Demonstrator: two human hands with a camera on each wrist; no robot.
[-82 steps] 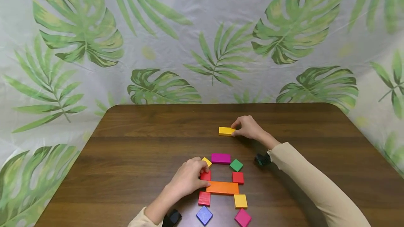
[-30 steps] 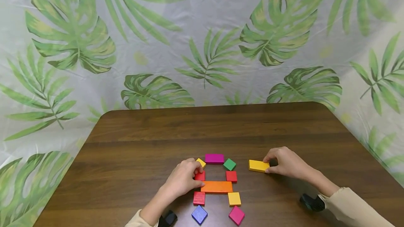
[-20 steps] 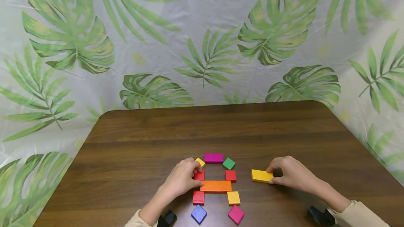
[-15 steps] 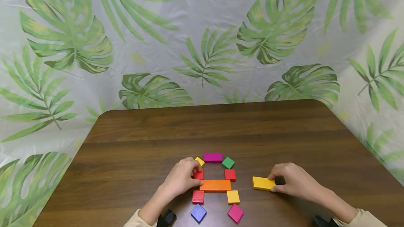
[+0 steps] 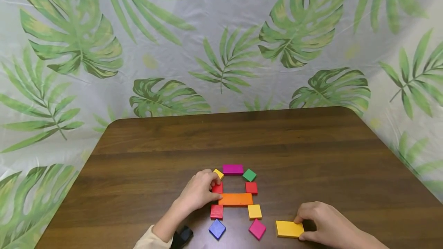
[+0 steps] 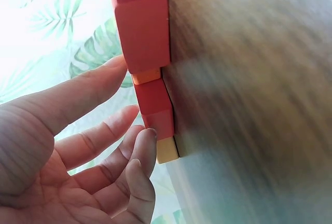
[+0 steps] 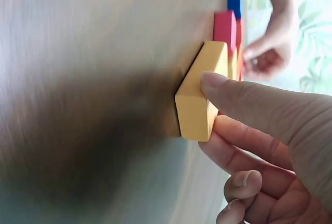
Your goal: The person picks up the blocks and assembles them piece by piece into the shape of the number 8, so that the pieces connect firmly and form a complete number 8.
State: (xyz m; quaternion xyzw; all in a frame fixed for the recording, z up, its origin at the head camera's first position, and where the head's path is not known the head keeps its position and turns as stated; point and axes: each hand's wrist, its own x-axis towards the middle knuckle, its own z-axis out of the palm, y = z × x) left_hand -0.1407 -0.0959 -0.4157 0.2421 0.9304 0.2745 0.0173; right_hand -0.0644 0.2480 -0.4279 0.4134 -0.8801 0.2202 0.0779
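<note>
At the lower right of the head view, my right hand [image 5: 328, 224] pinches one end of a long yellow block [image 5: 289, 229] between thumb and fingers. In the right wrist view this yellow block [image 7: 199, 86] lies flat along the table. My left hand [image 5: 197, 191] rests at the left side of a block figure. Its thumb touches the left end of the orange block [image 5: 236, 199], and its fingertips are at the upper left red block [image 5: 217, 187]. In the left wrist view the left-hand fingers [image 6: 98, 136] are loosely bent beside the red blocks.
The figure also has a purple block [image 5: 233, 170], a green block [image 5: 249, 175], a small yellow block [image 5: 218, 174], a yellow square [image 5: 254, 211], a blue block [image 5: 217, 229] and a pink block [image 5: 257, 229]. A leaf-patterned cloth [image 5: 166, 49] hangs behind the wooden table [image 5: 155, 141].
My right hand has carried the long yellow block from beyond the figure, rightward and then toward me, to beside the pink block. My left hand has stayed at the figure.
</note>
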